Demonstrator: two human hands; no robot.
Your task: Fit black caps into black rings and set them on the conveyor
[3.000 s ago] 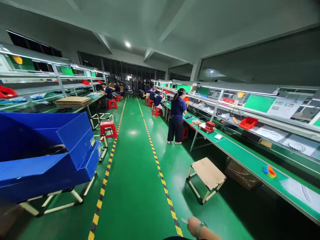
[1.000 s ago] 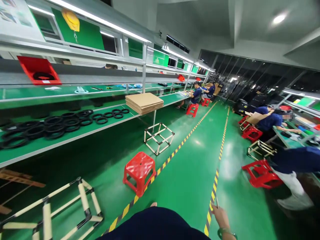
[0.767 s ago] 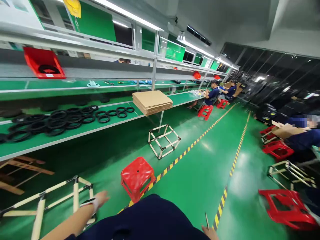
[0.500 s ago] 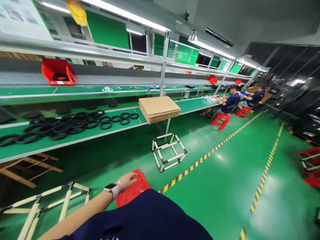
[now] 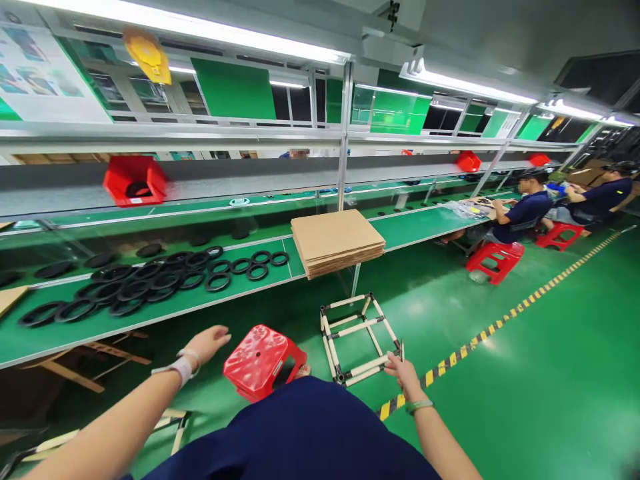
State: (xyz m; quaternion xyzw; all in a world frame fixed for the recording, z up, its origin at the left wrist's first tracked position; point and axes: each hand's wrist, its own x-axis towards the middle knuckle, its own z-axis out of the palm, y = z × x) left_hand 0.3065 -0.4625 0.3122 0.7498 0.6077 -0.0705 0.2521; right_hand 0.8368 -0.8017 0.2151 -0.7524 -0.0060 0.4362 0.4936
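Note:
My left hand (image 5: 207,344) hangs in the air with its fingers loosely stretched out and nothing visible in them. Just right of it, a red plastic stool (image 5: 257,355) stands on the floor, not touched by the hand. My right hand (image 5: 403,375) is in front of the near right corner of a frame of cream tubes with black joints (image 5: 361,369). A thin dark upright thing (image 5: 403,349) shows at its fingers. It looks like a slim tool, too small to name. Whether this hand touches the frame cannot be made out.
A long green workbench (image 5: 415,233) carries black rings (image 5: 217,283) and stacked cardboard sheets (image 5: 340,240). A red bin (image 5: 134,180) sits on the shelf above. Two co-workers sit on red stools (image 5: 495,261) at right. Yellow-black tape (image 5: 480,340) crosses the floor.
My left hand has come off the red stool and moved left. My right hand has entered the view beside the tube frame. The camera view has turned, and my body stands further from the stool.

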